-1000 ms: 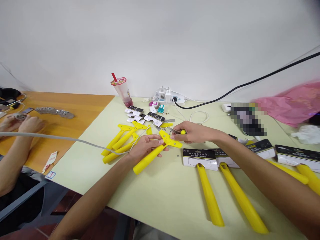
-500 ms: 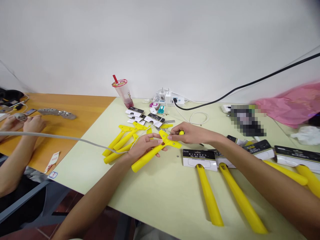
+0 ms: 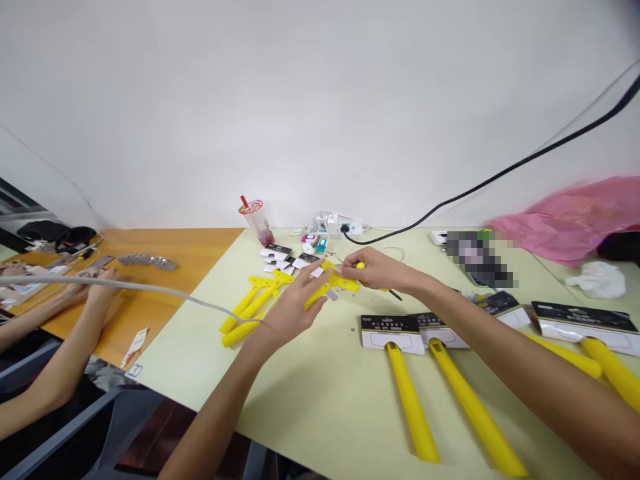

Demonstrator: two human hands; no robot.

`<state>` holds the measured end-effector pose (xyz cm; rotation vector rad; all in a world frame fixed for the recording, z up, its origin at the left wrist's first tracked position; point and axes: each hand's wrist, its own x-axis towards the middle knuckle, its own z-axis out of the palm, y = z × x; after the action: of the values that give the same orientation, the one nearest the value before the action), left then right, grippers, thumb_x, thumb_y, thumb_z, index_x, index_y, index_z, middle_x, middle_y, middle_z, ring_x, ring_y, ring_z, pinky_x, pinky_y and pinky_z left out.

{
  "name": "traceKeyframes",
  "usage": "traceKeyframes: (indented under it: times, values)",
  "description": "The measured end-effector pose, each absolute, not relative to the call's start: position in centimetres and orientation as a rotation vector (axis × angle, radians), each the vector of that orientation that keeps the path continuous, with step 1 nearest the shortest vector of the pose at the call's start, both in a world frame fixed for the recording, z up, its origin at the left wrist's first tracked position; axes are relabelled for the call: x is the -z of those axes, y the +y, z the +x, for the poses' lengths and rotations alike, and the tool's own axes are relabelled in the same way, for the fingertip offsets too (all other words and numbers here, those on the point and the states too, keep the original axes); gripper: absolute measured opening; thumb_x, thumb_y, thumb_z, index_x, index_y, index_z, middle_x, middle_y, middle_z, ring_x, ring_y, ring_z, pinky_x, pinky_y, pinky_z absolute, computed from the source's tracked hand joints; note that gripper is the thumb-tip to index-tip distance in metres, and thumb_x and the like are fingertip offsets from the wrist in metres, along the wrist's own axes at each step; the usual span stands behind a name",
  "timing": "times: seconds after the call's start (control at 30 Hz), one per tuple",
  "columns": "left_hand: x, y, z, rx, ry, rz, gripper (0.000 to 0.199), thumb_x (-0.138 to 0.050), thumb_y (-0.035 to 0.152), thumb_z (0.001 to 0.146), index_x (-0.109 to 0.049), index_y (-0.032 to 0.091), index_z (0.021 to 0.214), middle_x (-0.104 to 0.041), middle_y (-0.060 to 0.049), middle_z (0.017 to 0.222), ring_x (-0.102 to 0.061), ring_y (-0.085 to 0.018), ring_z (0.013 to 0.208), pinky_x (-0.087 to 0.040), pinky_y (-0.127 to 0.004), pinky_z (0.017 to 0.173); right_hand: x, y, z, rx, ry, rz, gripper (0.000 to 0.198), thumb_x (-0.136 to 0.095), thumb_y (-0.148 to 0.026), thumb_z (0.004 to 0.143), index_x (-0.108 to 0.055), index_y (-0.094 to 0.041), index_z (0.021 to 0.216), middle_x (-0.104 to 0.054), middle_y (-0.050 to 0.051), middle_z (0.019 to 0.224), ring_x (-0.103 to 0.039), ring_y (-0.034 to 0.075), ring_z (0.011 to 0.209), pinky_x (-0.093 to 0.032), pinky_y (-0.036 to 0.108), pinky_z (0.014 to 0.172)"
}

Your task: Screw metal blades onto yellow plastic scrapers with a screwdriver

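Observation:
My left hand [image 3: 291, 308] is closed around the handle of a yellow scraper [image 3: 344, 283], whose wide flat head with small screws points away from me. My right hand [image 3: 383, 268] is at that head, thumb and forefinger pinched at its edge. A slim tool, apparently a screwdriver [image 3: 395, 295], sits in the right palm; its yellow end and dark shaft stick out. What the pinching fingertips hold is too small to make out. Several more yellow scrapers [image 3: 247, 320] lie left of my left hand. Small screws [image 3: 345, 289] and a metal blade [image 3: 333, 295] lie beneath the held head.
Carded yellow scrapers [image 3: 413, 407] lie at right. Behind are black-and-white cards [image 3: 276, 252], a drink cup [image 3: 259, 223], a power strip [image 3: 350, 228], a phone [image 3: 477, 257] and a pink bag [image 3: 570, 217]. A grey cable [image 3: 165, 293] crosses at left, near a co-worker's hands [image 3: 97, 280].
The view has shifted, so the wall fills more of it. My left hand has turned over the scraper's handle, covering most of it. My right hand stays at the head.

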<state>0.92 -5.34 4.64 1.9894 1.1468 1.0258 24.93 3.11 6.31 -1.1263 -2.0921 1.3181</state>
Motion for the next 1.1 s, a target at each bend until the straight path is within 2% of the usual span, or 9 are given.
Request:
traceKeyframes:
  times: [0.2, 0.43, 0.53, 0.6, 0.67, 0.77, 0.87, 0.93, 1.1]
  values:
    - [-4.4, -4.5, 3.4, -1.019, 1.085, 2.232, 0.050, -0.049, 0.021, 0.105, -0.063, 0.032, 0.152, -0.045, -0.011, 0.169, -0.042, -0.031, 0.157, -0.033, -0.050, 0.129, -7.5, 3.1, 25.6, -1.354, -1.834, -1.248, 0.042, -0.072, -0.055, 0.089, -0.057, -0.021, 0.069, -0.045, -0.004, 0.044, -0.037, 0.010, 0.041, -0.029, 0.026, 0.043]
    - [-5.4, -4.2, 5.3, -1.132, 1.024, 2.313, 0.053, -0.042, 0.024, 0.110, -0.052, 0.033, 0.161, -0.035, -0.005, 0.175, -0.032, -0.026, 0.163, -0.027, -0.048, 0.132, -9.3, 1.8, 26.6, -1.673, -1.507, -0.913, 0.049, -0.082, -0.059, 0.083, -0.058, -0.019, 0.070, -0.040, -0.006, 0.053, -0.030, 0.007, 0.048, -0.026, 0.023, 0.044]
    - [-5.5, -3.8, 6.1, -1.262, 1.045, 2.222, 0.051, -0.046, 0.027, 0.110, -0.054, 0.034, 0.159, -0.040, -0.003, 0.173, -0.033, -0.025, 0.162, -0.030, -0.044, 0.131, -9.7, 1.5, 26.5, -1.807, -1.300, -0.755, 0.048, -0.085, -0.057, 0.081, -0.056, -0.019, 0.075, -0.045, -0.005, 0.066, -0.028, 0.006, 0.051, -0.025, 0.022, 0.044]
    - [-5.1, -3.3, 6.7, -1.354, 1.055, 2.045, 0.048, -0.055, 0.031, 0.107, -0.058, 0.033, 0.155, -0.049, -0.006, 0.167, -0.045, -0.026, 0.155, -0.042, -0.040, 0.122, -9.7, 1.3, 26.2, -1.859, -1.195, -0.674, 0.040, -0.082, -0.052, 0.084, -0.059, -0.019, 0.082, -0.049, -0.004, 0.075, -0.027, 0.006, 0.052, -0.025, 0.022, 0.044]
    - [-4.5, -2.7, 7.2, -1.448, 1.035, 1.772, 0.051, -0.068, 0.035, 0.101, -0.059, 0.031, 0.152, -0.056, -0.010, 0.160, -0.062, -0.028, 0.135, -0.057, -0.034, 0.099, -9.3, 1.1, 25.7, -1.853, -1.162, -0.667, 0.032, -0.079, -0.045, 0.083, -0.059, -0.019, 0.084, -0.049, -0.005, 0.076, -0.025, 0.006, 0.052, -0.024, 0.023, 0.043]
    - [-3.4, -1.9, 7.7, -1.521, 0.933, 1.367, 0.070, -0.082, 0.039, 0.090, -0.053, 0.028, 0.152, -0.068, -0.012, 0.142, -0.072, -0.021, 0.099, -0.054, -0.025, 0.067, -8.1, 1.2, 24.9, -1.694, -1.328, -0.817, 0.023, -0.074, -0.038, 0.079, -0.058, -0.021, 0.080, -0.046, -0.006, 0.067, -0.028, 0.008, 0.051, -0.025, 0.025, 0.045]
    - [-2.3, -1.6, 7.7, -1.476, 0.827, 1.048, 0.085, -0.089, 0.034, 0.082, -0.045, 0.029, 0.155, -0.074, -0.004, 0.111, -0.065, -0.011, 0.072, -0.049, -0.021, 0.061, -6.7, 1.8, 24.4, -1.306, -1.727, -0.944, 0.018, -0.069, -0.034, 0.078, -0.060, -0.020, 0.072, -0.050, -0.004, 0.062, -0.039, 0.011, 0.057, -0.030, 0.026, 0.052]
    - [-1.7, -1.6, 7.6, -1.425, 0.771, 0.867, 0.086, -0.090, 0.028, 0.080, -0.046, 0.029, 0.153, -0.072, 0.000, 0.103, -0.058, -0.006, 0.062, -0.048, -0.018, 0.060, -6.1, 2.3, 24.3, -1.066, -1.935, -0.958, 0.020, -0.065, -0.033, 0.079, -0.061, -0.018, 0.067, -0.055, -0.002, 0.064, -0.044, 0.012, 0.062, -0.031, 0.027, 0.057]
    - [-0.3, -1.5, 7.7, -1.320, 0.602, 0.570, 0.065, -0.084, 0.012, 0.082, -0.055, 0.026, 0.139, -0.070, -0.001, 0.109, -0.063, -0.006, 0.074, -0.046, -0.013, 0.058, -5.9, 3.0, 25.0, -0.948, -2.132, -1.001, 0.029, -0.057, -0.034, 0.087, -0.072, -0.016, 0.070, -0.058, -0.002, 0.062, -0.040, 0.012, 0.059, -0.027, 0.029, 0.058]
